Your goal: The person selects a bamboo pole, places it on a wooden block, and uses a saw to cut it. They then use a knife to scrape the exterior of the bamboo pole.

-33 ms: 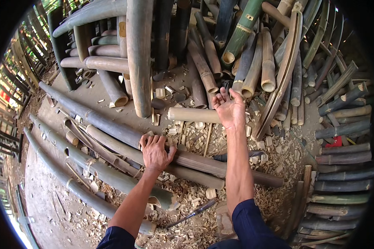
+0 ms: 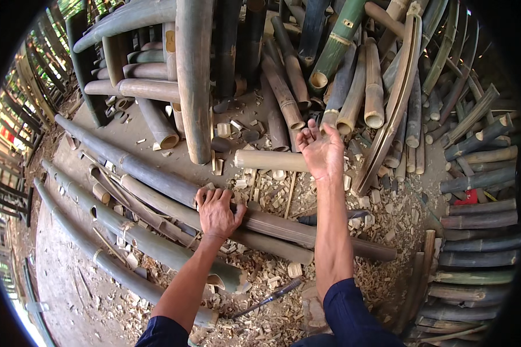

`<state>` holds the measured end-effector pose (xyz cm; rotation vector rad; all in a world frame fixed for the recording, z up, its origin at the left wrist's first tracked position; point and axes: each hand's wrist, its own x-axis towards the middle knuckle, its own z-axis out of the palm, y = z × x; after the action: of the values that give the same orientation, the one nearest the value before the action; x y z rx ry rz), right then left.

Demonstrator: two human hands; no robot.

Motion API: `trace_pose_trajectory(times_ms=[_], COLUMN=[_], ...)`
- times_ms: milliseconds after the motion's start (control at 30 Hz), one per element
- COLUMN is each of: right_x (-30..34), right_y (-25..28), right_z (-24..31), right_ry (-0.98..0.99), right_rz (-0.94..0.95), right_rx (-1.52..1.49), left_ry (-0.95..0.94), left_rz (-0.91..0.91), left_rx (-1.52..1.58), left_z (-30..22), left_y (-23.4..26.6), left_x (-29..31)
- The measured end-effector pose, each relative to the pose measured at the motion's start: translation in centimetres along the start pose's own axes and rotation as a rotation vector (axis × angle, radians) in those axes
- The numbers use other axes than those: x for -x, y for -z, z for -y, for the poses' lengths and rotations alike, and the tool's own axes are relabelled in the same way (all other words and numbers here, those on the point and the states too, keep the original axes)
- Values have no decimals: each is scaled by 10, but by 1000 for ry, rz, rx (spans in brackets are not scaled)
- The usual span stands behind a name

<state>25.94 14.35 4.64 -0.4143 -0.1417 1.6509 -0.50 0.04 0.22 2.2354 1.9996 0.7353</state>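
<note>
A long grey-brown bamboo pole [image 2: 150, 174] slants across the ground from far left to near right. My left hand [image 2: 219, 215] lies over its middle, fingers curled round the top. Palm up and empty, my right hand [image 2: 321, 151] hovers with its fingers apart and slightly bent. A short pale bamboo piece [image 2: 266, 160] lies just left of that hand, its right end hidden behind it. Beneath the long pole runs a paler bamboo pole [image 2: 272, 246]. A slim dark tool [image 2: 272, 297], possibly a chisel, rests on the wood chips nearer to me. Another dark object [image 2: 309, 220] is partly hidden behind my right forearm.
Two more greenish poles [image 2: 114, 221] lie at the left. A bamboo frame [image 2: 192, 87] stands at the far left. Cut bamboo lengths [image 2: 353, 95] lean at the back, and stacked bamboo [image 2: 480, 243] lines the right side. Chips [image 2: 382, 214] cover the ground.
</note>
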Motion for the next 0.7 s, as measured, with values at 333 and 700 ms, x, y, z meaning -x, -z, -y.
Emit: trace_pose_trajectory(times_ms=[333, 700], right_x=[12, -4], right_y=[-88, -52], right_z=[36, 26], right_ry=[148, 106], right_rz=[338, 130], right_rx=[193, 344], left_ry=[-39, -100], left_rz=[-17, -24], left_rx=[23, -60], left_z=[-7, -8], left_y=[-14, -22], left_x=[3, 0])
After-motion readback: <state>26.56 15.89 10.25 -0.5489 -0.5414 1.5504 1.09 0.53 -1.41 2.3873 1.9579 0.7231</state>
